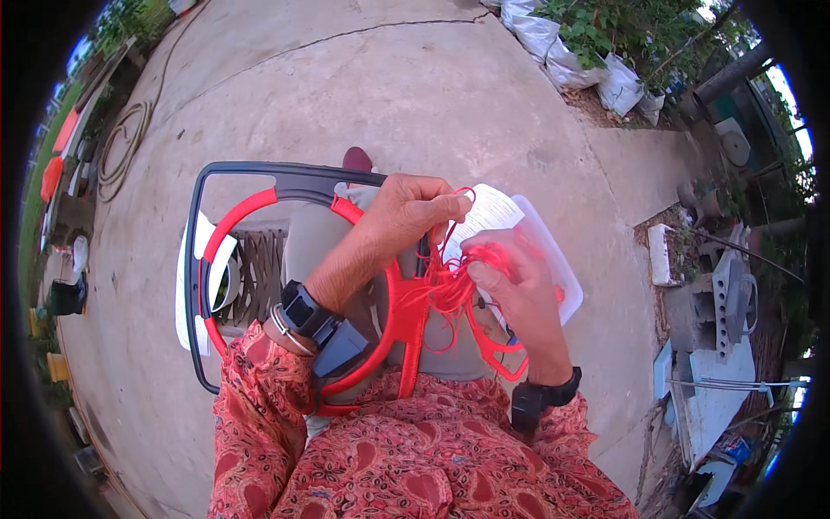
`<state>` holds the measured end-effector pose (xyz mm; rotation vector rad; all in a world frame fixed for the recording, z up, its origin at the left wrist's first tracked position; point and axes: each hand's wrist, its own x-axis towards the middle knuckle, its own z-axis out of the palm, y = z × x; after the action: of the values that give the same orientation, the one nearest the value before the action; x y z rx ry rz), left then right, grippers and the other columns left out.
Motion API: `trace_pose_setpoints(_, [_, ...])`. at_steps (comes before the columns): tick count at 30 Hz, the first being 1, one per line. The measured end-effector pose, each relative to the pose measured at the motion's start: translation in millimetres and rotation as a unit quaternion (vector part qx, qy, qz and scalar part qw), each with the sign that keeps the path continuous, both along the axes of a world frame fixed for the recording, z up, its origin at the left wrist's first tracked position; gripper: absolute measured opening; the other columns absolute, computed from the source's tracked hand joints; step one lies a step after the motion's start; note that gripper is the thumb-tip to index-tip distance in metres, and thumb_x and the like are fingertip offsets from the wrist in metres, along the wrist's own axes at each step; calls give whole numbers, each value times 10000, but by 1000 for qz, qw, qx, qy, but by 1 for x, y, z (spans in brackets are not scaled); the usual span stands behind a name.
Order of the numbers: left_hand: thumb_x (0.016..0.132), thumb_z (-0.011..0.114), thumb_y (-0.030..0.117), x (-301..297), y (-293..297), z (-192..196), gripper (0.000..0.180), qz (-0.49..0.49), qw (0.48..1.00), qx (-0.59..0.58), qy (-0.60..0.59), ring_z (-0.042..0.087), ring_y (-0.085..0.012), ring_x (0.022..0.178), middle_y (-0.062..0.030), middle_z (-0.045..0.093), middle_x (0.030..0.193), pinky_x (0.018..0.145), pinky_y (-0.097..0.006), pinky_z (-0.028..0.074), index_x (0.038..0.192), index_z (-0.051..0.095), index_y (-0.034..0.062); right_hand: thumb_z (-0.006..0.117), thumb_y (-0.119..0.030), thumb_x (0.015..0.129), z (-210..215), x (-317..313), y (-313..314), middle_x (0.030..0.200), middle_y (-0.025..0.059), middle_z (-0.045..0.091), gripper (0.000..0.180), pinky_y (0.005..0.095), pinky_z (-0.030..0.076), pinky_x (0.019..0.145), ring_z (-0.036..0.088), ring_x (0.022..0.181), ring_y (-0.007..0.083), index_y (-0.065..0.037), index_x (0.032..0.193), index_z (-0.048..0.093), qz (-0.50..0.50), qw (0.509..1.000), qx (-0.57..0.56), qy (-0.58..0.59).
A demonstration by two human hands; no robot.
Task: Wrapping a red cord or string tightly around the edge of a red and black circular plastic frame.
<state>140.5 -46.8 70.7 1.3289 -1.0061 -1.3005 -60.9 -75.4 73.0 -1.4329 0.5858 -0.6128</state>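
Note:
A tangled bundle of thin red cord (450,290) hangs between my two hands. My left hand (419,208), reaching across from the left, pinches one strand between thumb and fingers. Closed around the bulk of the bundle is my right hand (519,281). Across my lap, under the left forearm, lies a red-and-black ring (242,212) that looks like a steering wheel, with red covering on parts of it. A black rounded frame (251,166) lies around its left side. Part of the ring is hidden by my forearm.
A translucent plastic tub (564,268) with a printed paper (484,216) stands beyond my right hand. Dark woven slats (259,277) and a white sheet (186,303) show at left. White sacks (575,69) line the far right; a coiled hose (125,143) lies far left.

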Motion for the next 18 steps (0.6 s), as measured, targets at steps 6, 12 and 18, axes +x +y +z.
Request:
trace_pose_setpoints(6, [891, 607, 216, 4, 3, 9, 233, 46, 998, 22, 26, 518, -71, 587, 3, 570, 629, 576, -232, 408, 915, 697, 3, 669, -151, 866, 13, -5, 4, 945, 31, 649, 252, 249, 471, 793, 602, 867, 107, 14, 1052, 634, -35, 999, -9, 35])
trace_pose_setpoints(12, [840, 582, 73, 8, -1, -7, 189, 11, 1000, 0, -1, 517, -77, 583, 1, 584, 660, 552, -239, 424, 961, 698, -16, 650, -105, 851, -4, -25, -4, 973, 53, 647, 274, 261, 490, 792, 603, 883, 106, 17, 1091, 601, -115, 988, 98, -31])
trace_pose_setpoints(18, [806, 585, 27, 13, -6, -10, 169, 2, 994, -23, -109, 526, -80, 582, -18, 573, 636, 528, -254, 424, 917, 687, -51, 639, -104, 859, -14, -42, -10, 1064, 99, 616, 305, 333, 475, 900, 599, 973, 174, 27, 1127, 571, -162, 963, 148, -157])
